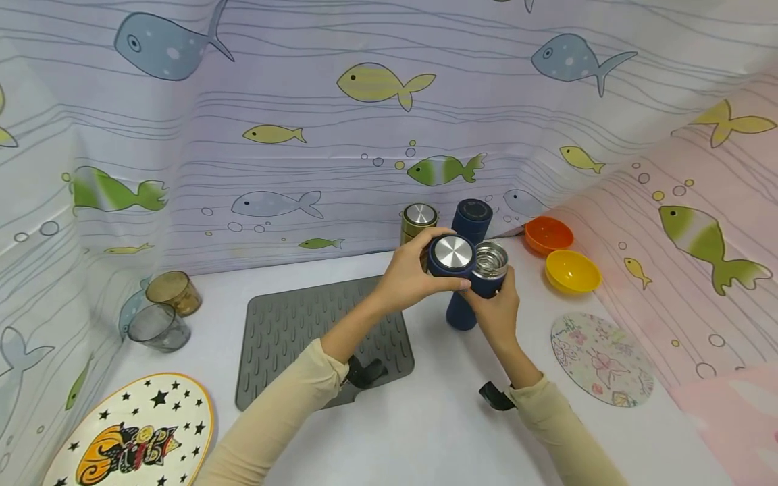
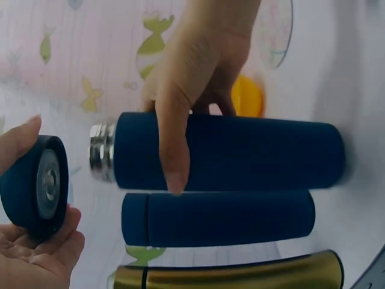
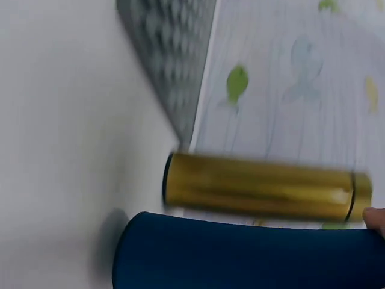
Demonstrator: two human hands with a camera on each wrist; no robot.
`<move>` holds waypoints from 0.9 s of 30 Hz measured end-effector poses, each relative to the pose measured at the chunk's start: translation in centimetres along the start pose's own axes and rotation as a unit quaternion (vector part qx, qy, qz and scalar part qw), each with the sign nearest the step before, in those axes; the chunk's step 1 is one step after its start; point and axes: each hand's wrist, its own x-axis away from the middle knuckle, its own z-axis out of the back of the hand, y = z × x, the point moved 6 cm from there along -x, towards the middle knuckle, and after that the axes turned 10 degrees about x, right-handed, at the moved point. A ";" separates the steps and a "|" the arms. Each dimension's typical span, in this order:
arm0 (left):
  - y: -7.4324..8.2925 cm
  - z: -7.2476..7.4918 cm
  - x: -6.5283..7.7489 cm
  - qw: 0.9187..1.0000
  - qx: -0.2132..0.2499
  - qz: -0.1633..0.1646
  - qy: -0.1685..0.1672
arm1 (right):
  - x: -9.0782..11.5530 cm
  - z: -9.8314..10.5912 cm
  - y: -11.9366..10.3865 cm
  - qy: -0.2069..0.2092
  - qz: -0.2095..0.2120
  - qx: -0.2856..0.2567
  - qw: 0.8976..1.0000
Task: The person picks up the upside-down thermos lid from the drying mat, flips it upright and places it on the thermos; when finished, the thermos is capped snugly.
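Observation:
My left hand [image 1: 404, 273] holds a dark blue lid [image 1: 454, 252] with a brushed metal top, thumb on one side and fingers on the other. The lid is off the flask; its round inner seal faces the flask mouth in the left wrist view. My right hand [image 1: 500, 316] grips the upper body of a dark blue thermos flask [image 2: 258, 150], its steel threaded neck [image 1: 489, 256] bare. The flask's base is close over the white table. Behind it stand a second blue flask [image 2: 222, 220] with its lid on and a gold flask [image 3: 258, 186] with a metal-topped lid.
A grey ridged drying mat [image 1: 322, 337] lies left of the flasks. Amber [image 1: 175, 291] and grey [image 1: 159, 328] glasses stand far left, near a cat-patterned plate [image 1: 182, 398]. Orange [image 1: 548, 236] and yellow [image 1: 573, 271] bowls and a floral round mat [image 1: 602, 358] are at right.

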 end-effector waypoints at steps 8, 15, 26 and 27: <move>-0.3 -0.8 0.4 1.000 -0.009 0.009 -0.001 | 3.5 -1.6 -5.2 -0.048 0.039 -0.018 0.998; -2.1 -1.2 1.0 1.000 -0.002 0.019 -0.003 | 4.5 -2.5 -5.0 -0.050 0.060 -0.013 0.997; -3.4 -1.0 1.1 1.000 -0.027 0.010 0.005 | 4.5 -2.8 -4.7 -0.051 0.050 -0.006 0.997; -3.6 -1.0 1.1 0.999 -0.032 0.011 0.005 | 4.5 -2.8 -4.7 -0.050 0.050 -0.007 0.997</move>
